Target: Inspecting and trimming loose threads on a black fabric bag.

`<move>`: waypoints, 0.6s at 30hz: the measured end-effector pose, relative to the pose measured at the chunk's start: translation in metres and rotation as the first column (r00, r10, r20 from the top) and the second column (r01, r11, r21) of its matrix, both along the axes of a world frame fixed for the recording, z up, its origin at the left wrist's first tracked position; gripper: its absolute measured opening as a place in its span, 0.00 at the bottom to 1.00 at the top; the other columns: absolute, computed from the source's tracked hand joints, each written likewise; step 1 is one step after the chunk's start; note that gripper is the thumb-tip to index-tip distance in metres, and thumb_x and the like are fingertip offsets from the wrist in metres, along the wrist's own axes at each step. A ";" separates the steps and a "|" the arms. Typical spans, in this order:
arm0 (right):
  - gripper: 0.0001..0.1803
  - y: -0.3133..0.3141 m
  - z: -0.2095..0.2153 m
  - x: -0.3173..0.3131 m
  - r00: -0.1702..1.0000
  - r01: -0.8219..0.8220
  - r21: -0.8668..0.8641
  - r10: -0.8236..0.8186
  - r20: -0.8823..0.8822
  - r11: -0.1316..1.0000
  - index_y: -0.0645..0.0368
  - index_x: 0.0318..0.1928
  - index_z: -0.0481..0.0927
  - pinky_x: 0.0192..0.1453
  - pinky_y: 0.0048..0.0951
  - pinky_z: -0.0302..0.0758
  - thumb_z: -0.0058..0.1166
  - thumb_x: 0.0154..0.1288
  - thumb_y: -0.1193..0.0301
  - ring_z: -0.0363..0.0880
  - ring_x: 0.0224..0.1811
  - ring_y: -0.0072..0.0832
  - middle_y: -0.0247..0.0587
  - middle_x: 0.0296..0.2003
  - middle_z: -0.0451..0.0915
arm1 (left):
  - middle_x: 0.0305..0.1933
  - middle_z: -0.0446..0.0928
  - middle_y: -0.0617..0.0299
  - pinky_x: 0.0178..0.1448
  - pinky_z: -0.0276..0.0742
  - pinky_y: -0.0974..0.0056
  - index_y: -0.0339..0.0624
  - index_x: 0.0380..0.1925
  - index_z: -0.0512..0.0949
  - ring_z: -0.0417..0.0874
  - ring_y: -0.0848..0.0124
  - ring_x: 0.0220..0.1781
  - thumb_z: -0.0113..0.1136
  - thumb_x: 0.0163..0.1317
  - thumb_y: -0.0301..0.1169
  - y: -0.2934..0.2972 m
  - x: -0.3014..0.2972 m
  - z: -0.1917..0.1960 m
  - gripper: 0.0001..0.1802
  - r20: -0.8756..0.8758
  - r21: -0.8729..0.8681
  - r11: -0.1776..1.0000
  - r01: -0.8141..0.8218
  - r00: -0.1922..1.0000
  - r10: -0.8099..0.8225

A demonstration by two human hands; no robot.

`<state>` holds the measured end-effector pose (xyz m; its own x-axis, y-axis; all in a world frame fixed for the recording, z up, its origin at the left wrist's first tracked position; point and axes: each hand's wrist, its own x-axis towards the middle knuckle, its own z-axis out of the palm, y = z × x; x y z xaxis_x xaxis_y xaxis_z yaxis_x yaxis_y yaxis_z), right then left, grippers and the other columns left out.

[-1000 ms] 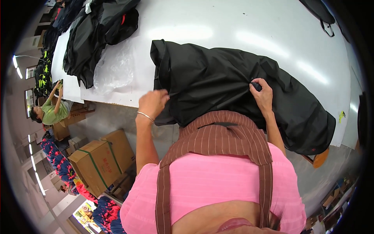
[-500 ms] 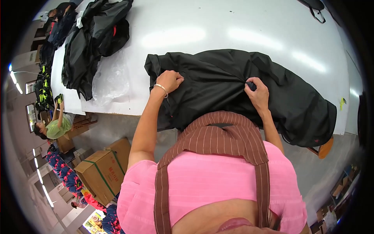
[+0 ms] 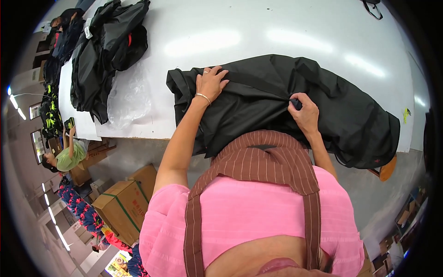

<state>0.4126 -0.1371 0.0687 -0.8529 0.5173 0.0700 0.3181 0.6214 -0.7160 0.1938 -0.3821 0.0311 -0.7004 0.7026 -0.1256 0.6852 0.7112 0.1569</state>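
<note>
A black garment lies spread and creased along the near edge of the white table, its near part hanging over toward my body. My left hand lies on the garment's upper left part, with fingers spread and a bracelet at the wrist. Farther right, my right hand is closed around a small dark object, held against the cloth. Most of that object is hidden in the fingers, so its kind does not show. Folds in the fabric run toward the right hand.
More dark garments are heaped at the left of the table, beside a clear plastic bag. A wooden stool stands under the right end. Cardboard boxes sit on the floor at left. Another person works beyond them.
My left hand has slid right and away from me over the garment, its fingers going from curled to spread. The right hand stays about where it was, still closed on the small object.
</note>
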 end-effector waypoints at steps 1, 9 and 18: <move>0.08 0.001 -0.002 0.000 0.999 -0.035 -0.013 0.035 -0.018 0.999 0.56 0.34 0.78 0.40 0.34 0.76 0.58 0.52 0.72 0.81 0.37 0.41 0.37 0.35 0.81 | 0.59 0.74 0.68 0.55 0.70 0.56 0.54 0.52 0.79 0.73 0.62 0.57 0.61 0.59 0.44 -0.004 0.005 -0.003 0.20 -0.013 0.093 0.996 0.012 1.000 -0.011; 0.10 0.002 -0.005 -0.001 0.997 -0.072 -0.064 0.073 0.019 0.995 0.53 0.39 0.81 0.42 0.34 0.76 0.57 0.54 0.72 0.80 0.38 0.41 0.36 0.38 0.80 | 0.61 0.72 0.67 0.53 0.70 0.58 0.55 0.56 0.76 0.73 0.61 0.57 0.64 0.57 0.39 -0.014 0.004 -0.002 0.24 0.040 0.295 0.954 -0.052 0.998 0.042; 0.11 0.006 -0.014 -0.003 0.982 -0.140 -0.047 0.145 0.124 0.989 0.51 0.40 0.81 0.42 0.36 0.75 0.55 0.55 0.71 0.80 0.39 0.42 0.36 0.37 0.79 | 0.56 0.75 0.82 0.61 0.54 0.44 0.78 0.55 0.76 0.71 0.71 0.57 0.55 0.62 0.48 0.013 -0.039 0.016 0.19 0.041 -0.261 0.938 0.229 0.973 -0.226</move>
<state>0.4091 -0.1316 0.0550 -0.9189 0.3898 -0.0611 0.3180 0.6400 -0.6994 0.1549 -0.3688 0.0469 -0.5231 0.7842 -0.3337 0.8331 0.5531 -0.0061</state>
